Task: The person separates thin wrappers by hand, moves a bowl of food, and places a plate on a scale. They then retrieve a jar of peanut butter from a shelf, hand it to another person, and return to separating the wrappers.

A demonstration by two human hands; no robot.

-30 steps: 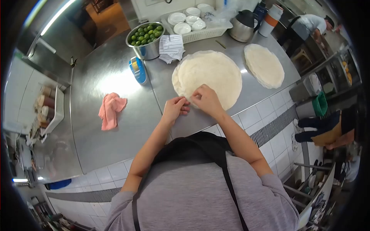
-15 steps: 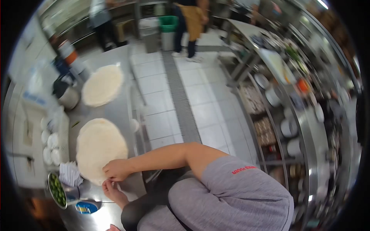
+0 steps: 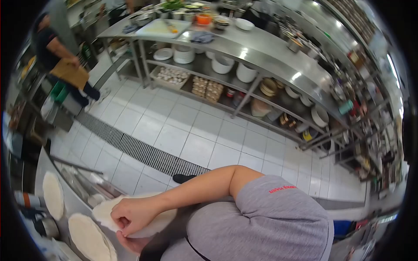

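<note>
A thin, pale sheet of dough (image 3: 163, 222) hangs at the table's edge, partly hidden behind my hands. My right hand (image 3: 135, 213) is closed in a pinch at its near edge, the arm reaching across from the right. Just below, my left hand (image 3: 133, 243) is also closed at that edge, partly hidden by the right hand and dark cloth. To the left, a round of dough (image 3: 89, 237) lies on the steel table, its edge showing layers. Farther along lies another dough round (image 3: 53, 195).
Across the tiled floor stands a long steel counter (image 3: 278, 65) with a cutting board (image 3: 163, 28), bowls and shelves below. A drain grate (image 3: 139, 150) crosses the floor. A person in an apron (image 3: 65, 65) stands at the far left. A steel pot (image 3: 45, 227) sits beside the dough rounds.
The view has swung to the right. The hands, earlier pinching the near dough round's edge on the table, now hold a dough sheet apart from the two rounds, over the table's edge.
</note>
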